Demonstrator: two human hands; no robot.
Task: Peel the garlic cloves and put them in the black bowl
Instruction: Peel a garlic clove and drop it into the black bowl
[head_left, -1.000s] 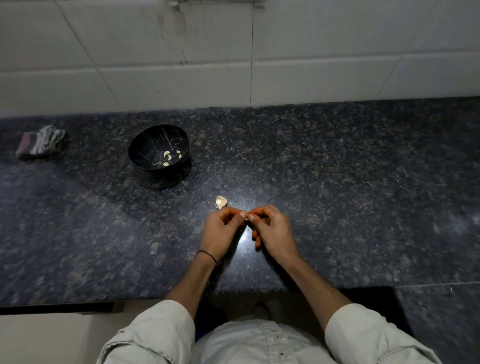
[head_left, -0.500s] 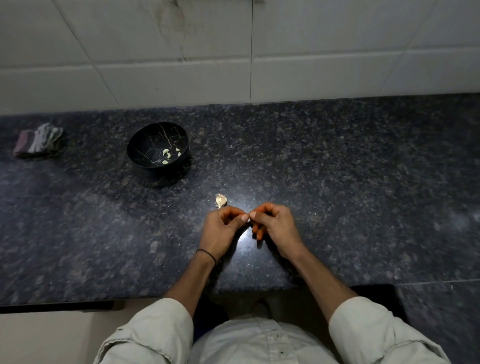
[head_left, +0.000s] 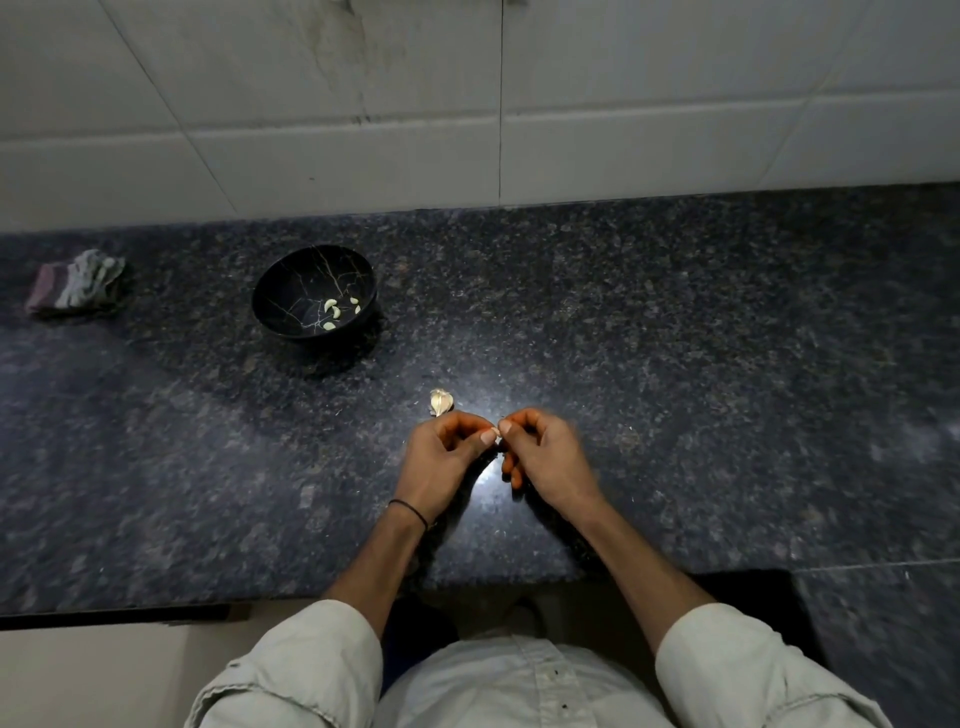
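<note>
The black bowl (head_left: 270, 306) stands at the back left of the dark granite counter and holds several pale peeled cloves (head_left: 335, 312). Near the counter's front, my left hand (head_left: 445, 462) and my right hand (head_left: 545, 460) meet fingertip to fingertip and pinch a small garlic clove (head_left: 497, 435) between them; only a pale sliver of it shows. A piece of unpeeled garlic (head_left: 440, 401) lies on the counter just beyond my left hand, apart from it.
A folded cloth (head_left: 78, 283) lies at the far left of the counter (head_left: 675, 364). A white tiled wall (head_left: 467, 104) closes the back. The counter's front edge runs just below my forearms.
Both hands stay together on the clove with only slight finger movement. The view has shifted a little; nothing on the counter has moved.
</note>
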